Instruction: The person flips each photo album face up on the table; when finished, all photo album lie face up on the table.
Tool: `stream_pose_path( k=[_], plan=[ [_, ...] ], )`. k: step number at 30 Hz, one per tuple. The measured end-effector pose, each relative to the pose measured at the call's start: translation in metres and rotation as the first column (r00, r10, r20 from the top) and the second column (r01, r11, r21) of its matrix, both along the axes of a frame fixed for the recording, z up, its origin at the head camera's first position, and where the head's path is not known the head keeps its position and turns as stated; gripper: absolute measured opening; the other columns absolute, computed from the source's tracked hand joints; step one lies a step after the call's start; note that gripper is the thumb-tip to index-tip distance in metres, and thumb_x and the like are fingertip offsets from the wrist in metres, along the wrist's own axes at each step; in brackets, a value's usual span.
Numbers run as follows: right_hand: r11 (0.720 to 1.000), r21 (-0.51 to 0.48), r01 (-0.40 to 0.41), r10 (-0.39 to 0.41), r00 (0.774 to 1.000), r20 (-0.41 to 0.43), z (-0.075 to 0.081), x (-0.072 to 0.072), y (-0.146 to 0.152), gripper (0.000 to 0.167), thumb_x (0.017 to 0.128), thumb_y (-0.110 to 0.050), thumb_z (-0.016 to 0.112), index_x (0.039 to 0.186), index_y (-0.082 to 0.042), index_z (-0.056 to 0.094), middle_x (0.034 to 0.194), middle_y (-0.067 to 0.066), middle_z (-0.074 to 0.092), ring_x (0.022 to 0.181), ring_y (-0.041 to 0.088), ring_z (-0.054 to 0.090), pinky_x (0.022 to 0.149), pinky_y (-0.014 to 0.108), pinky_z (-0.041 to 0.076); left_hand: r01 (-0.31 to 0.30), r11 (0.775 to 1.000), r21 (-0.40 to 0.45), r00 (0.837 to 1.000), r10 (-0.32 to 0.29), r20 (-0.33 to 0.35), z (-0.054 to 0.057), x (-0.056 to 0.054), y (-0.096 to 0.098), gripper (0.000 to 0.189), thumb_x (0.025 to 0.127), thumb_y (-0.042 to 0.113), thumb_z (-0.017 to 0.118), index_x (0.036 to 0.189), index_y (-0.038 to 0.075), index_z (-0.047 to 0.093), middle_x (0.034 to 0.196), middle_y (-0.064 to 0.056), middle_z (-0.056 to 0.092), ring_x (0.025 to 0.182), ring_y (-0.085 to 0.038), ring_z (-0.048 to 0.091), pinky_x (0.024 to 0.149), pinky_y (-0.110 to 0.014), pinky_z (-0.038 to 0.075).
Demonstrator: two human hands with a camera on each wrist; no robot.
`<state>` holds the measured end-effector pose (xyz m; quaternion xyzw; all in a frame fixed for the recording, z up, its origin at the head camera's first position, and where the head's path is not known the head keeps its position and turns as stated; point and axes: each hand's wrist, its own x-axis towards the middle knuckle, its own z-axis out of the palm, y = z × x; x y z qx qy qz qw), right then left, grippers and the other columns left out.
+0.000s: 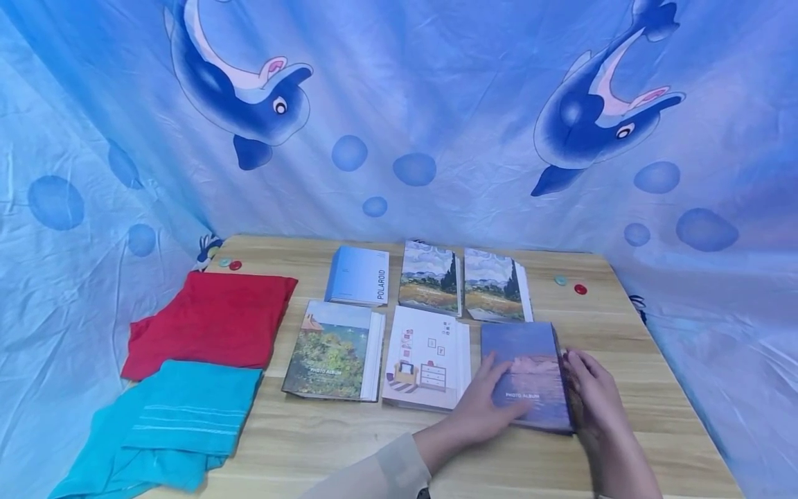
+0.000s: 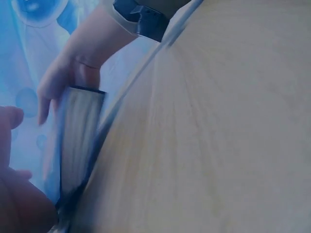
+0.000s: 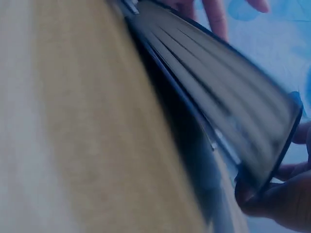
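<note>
A purple-blue photo album (image 1: 530,378) with a pink cliff picture lies at the front right of the album group, its page edges (image 3: 228,92) facing the right wrist camera. My left hand (image 1: 480,412) rests on its left part, fingers spread over the cover. At the right edge, my right hand (image 1: 595,395) grips the album, with the thumb (image 3: 272,199) at its corner in the right wrist view. A dark gap shows below the page block there. In the left wrist view the album (image 2: 80,136) is blurred, with the right hand (image 2: 73,80) at its far end.
Beside it lie a white room-picture album (image 1: 427,360) and a garden album (image 1: 330,353). Behind are a blue Polaroid album (image 1: 358,275) and two landscape albums (image 1: 428,278). Red cloth (image 1: 212,319) and turquoise cloth (image 1: 181,416) lie left; small discs (image 1: 580,289) sit near the back corners.
</note>
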<state>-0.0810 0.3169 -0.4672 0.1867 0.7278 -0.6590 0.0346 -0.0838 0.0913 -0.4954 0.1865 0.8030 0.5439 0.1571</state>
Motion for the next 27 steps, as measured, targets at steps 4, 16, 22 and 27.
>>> stream_pose_path(
  k=[4, 16, 22, 27],
  plan=[
    [0.999, -0.033, 0.035, -0.037, 0.997, -0.07, 0.005, -0.001, 0.004, 0.071, 0.107, -0.034, 0.051, 0.155, 0.009, 0.024, 0.097, -0.025, 0.064, 0.089, -0.005, 0.063, 0.075, 0.017, 0.056, -0.017, 0.999, 0.042, 0.999, 0.015, 0.044, -0.002, 0.0, 0.003, 0.068, 0.093, 0.053, 0.066, 0.154, 0.033, 0.044, 0.168, -0.008, 0.018, 0.15, -0.038, 0.025, 0.116, -0.06, 0.029],
    [0.979, -0.168, -0.114, 0.082, 0.979, -0.188, 0.029, 0.005, 0.0, 0.026, 0.106, -0.019, 0.055, 0.115, -0.037, 0.071, 0.104, -0.014, 0.07, 0.08, 0.01, 0.069, 0.06, 0.033, 0.061, 0.052, 0.966, 0.254, 0.983, -0.095, 0.16, 0.011, -0.002, 0.008, 0.072, 0.096, 0.043, 0.065, 0.159, 0.023, 0.036, 0.168, -0.008, 0.018, 0.149, -0.028, 0.029, 0.117, -0.036, 0.033],
    [0.993, -0.032, -0.112, 0.102, 0.97, -0.223, 0.035, 0.005, -0.018, 0.024, 0.104, -0.021, 0.059, 0.126, -0.027, 0.068, 0.108, -0.011, 0.065, 0.091, 0.006, 0.063, 0.068, 0.026, 0.06, 0.053, 0.927, 0.371, 0.971, -0.134, 0.196, 0.025, -0.001, 0.003, 0.076, 0.098, 0.033, 0.065, 0.161, 0.015, 0.026, 0.165, -0.007, 0.026, 0.144, -0.024, 0.04, 0.112, -0.026, 0.038],
    [0.986, -0.092, -0.136, 0.108, 0.959, -0.26, 0.026, 0.006, -0.029, 0.029, 0.107, -0.023, 0.052, 0.132, -0.026, 0.067, 0.115, -0.014, 0.066, 0.097, 0.004, 0.063, 0.071, 0.026, 0.06, 0.061, 0.911, 0.407, 0.983, -0.126, 0.135, 0.034, -0.004, -0.003, 0.073, 0.101, 0.031, 0.061, 0.162, 0.015, 0.024, 0.159, -0.01, 0.038, 0.137, -0.022, 0.048, 0.111, -0.032, 0.042]
  ],
)
